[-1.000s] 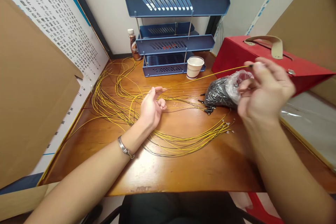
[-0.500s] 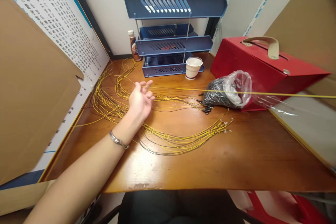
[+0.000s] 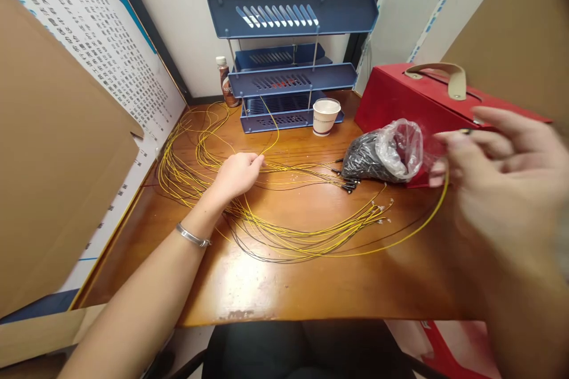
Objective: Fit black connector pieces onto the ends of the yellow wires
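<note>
My left hand (image 3: pixel 240 174) rests over a bundle of thin yellow and black wires (image 3: pixel 178 183) on the table, its fingers pinched on one yellow wire (image 3: pixel 278 130) that loops up past the thumb. At the right my right hand (image 3: pixel 511 172), partly blurred, is closed on the end of a wire, with a small black tip (image 3: pixel 464 131) at the fingers. A yellow length (image 3: pixel 427 225) hangs from there and curves back along the table toward the bundle. Between the hands lie the wires' black connector ends (image 3: pixel 349 185) and their small clear ends (image 3: pixel 380 211).
An open plastic bag of small black parts (image 3: pixel 368 157) lies before a red box with a handle (image 3: pixel 391 98). Behind stand a blue tiered tray rack (image 3: pixel 288 80), a paper cup (image 3: pixel 326 118) and a brown bottle (image 3: pixel 225 86). Cardboard (image 3: pixel 57 160) stands at the left.
My right hand has come into view at the right, holding a wire end. The yellow wire that was stretched taut across now hangs slack. My left hand has turned palm down and closed.
</note>
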`<state>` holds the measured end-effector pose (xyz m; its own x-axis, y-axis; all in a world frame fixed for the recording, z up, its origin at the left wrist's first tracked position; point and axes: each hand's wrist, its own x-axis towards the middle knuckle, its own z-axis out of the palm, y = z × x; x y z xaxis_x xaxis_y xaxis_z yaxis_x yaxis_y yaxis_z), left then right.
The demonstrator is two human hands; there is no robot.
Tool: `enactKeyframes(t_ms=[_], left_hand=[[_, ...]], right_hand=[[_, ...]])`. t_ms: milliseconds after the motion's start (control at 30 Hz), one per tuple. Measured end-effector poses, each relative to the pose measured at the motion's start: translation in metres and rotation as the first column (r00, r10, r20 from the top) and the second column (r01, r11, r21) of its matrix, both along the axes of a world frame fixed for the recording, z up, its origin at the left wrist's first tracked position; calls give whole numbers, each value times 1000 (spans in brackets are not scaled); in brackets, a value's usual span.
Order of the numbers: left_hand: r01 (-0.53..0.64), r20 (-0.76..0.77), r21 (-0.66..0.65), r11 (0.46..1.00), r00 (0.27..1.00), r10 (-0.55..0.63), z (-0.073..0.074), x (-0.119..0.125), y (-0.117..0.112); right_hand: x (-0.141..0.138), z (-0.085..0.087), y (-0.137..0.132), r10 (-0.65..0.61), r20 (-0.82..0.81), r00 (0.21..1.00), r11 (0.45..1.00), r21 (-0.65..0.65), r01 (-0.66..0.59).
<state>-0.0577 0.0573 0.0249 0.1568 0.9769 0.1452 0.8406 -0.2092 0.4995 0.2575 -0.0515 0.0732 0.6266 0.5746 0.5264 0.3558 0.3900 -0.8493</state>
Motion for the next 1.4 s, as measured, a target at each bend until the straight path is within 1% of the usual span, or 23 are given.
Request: enactKeyframes(t_ms=[67, 133, 200, 267, 300, 367, 400, 500, 567, 633, 733, 867, 1000, 1133, 1300, 1400], left_hand=[[-51, -162, 10, 999, 986, 52, 3, -6, -1], [-91, -289, -9, 996, 953, 85, 8, -11, -3], [-109, -381, -54, 993, 921, 80, 13, -13, -7], [-112, -441, -123, 986, 896, 47, 20, -14, -11], [-119, -466, -154, 981, 884, 34, 23, -13, -13], [-145, -514, -197, 970, 857, 24, 30, -13, -16], [-156, -539, -215, 964, 842, 16, 34, -13, -18], [-159, -593, -270, 950, 805, -34, 41, -13, -20], [-166, -618, -257, 952, 786, -30, 42, -13, -21], [-178, -638, -217, 960, 770, -1, 40, -13, -20], [-189, -639, -166, 968, 768, 40, 32, -12, -18], [-187, -608, -95, 978, 788, 91, 21, -8, -13], [-192, -538, 11, 981, 826, 168, 10, -4, -8], [-191, -465, -3, 982, 869, 167, 3, -1, -3], [-217, -442, -70, 974, 882, 164, 2, -1, 2], [-220, -432, -69, 973, 886, 170, 0, -3, 3]], right_hand=[[-13, -1, 19, 115, -50, 992, 990, -80, -119], [-22, -2, 39, 244, -63, 968, 956, -155, -251], [-27, -7, 59, 368, -3, 930, 905, -230, -359], [-31, -16, 75, 467, -3, 884, 856, -249, -453], [-33, -21, 80, 496, -18, 868, 837, -255, -484], [-36, -33, 85, 499, -37, 866, 828, -273, -489], [-37, -39, 84, 486, -24, 873, 835, -281, -473], [-41, -53, 77, 487, 17, 873, 823, -344, -452], [-44, -58, 72, 460, 59, 886, 845, -336, -416], [-46, -61, 68, 443, 111, 890, 860, -332, -387], [-51, -63, 64, 442, 196, 875, 864, -356, -356], [-55, -66, 60, 443, 296, 846, 868, -376, -323], [-56, -66, 57, 447, 310, 839, 869, -374, -325], [-56, -64, 55, 443, 285, 850, 870, -366, -330], [-57, -63, 53, 449, 295, 844, 870, -359, -337], [-58, -63, 52, 455, 287, 843, 865, -370, -340]])
